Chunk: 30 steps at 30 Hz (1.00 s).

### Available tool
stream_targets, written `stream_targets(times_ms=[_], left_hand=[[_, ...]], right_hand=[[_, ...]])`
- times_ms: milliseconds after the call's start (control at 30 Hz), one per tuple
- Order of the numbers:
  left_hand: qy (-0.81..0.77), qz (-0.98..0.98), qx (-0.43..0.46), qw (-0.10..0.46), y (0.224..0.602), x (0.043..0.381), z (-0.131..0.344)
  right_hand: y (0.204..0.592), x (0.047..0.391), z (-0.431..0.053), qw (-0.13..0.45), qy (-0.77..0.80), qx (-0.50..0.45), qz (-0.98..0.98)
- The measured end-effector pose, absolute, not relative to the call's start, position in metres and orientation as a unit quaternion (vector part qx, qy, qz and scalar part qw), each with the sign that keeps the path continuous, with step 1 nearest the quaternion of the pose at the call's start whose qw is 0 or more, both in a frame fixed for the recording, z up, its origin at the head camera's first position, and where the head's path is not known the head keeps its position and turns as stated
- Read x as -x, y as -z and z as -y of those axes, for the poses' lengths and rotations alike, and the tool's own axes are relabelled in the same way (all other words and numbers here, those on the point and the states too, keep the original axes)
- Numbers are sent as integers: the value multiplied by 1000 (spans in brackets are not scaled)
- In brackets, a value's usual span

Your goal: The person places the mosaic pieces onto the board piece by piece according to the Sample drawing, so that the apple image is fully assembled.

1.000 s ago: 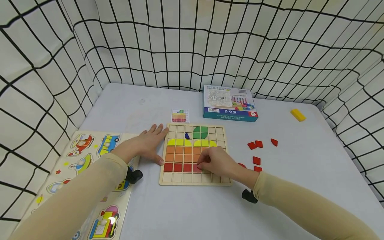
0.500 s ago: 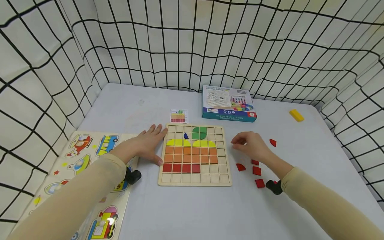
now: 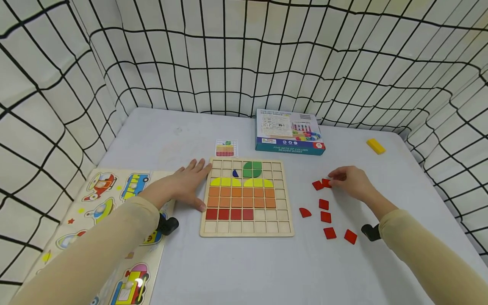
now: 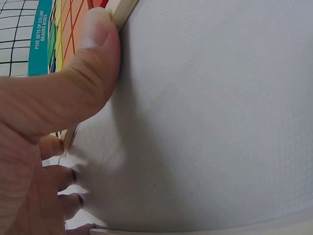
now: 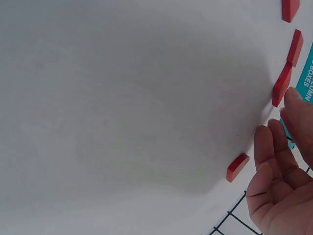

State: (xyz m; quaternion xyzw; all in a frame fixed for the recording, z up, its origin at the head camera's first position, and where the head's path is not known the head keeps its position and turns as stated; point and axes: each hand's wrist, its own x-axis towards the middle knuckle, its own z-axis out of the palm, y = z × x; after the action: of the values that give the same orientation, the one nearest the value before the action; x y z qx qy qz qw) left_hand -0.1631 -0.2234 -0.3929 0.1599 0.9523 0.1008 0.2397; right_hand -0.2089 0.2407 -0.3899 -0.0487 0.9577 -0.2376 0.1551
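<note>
My left hand [image 3: 187, 186] lies with spread fingers at the left edge of a wooden grid board [image 3: 247, 234]; its thumb [image 4: 95, 58] rests on the rim. Red, orange, yellow, green and blue tiles fill part of the grid, with red squares [image 3: 230, 214] in a lower row. Right of the board, my right hand [image 3: 351, 182] reaches down to a red square tile [image 3: 325, 183] on the table, thumb and fingertips right at its edge. Another red square [image 3: 317, 185] lies against that tile. A red quarter-circle [image 5: 237, 167] lies beside the right fingers, hidden from the head view.
More red squares [image 3: 325, 217] and a red quarter-circle [image 3: 305, 212] are scattered right of the board. Behind it are a pattern card [image 3: 226, 148] and a beaded-boxes carton [image 3: 289, 132]. A yellow block [image 3: 375, 146] sits far right; a vehicle puzzle [image 3: 123, 237] lies left. Black netting surrounds the table.
My right hand has left a red square in the board's lower row and moved right, past the board, to the loose red tiles. The left hand has stayed at the board's edge.
</note>
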Motion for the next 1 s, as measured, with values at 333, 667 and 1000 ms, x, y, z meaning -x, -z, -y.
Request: stream_targets(times_ms=[333, 667, 1000], left_hand=[[-100, -952, -166, 237, 394, 163, 224], [-98, -951, -164, 241, 394, 163, 222], [-95, -952, -164, 240, 394, 164, 224]], right_hand=[[394, 207, -243, 151, 225, 69, -960], [398, 201, -246, 146, 253, 35, -956], [385, 185, -199, 166, 324, 56, -930]])
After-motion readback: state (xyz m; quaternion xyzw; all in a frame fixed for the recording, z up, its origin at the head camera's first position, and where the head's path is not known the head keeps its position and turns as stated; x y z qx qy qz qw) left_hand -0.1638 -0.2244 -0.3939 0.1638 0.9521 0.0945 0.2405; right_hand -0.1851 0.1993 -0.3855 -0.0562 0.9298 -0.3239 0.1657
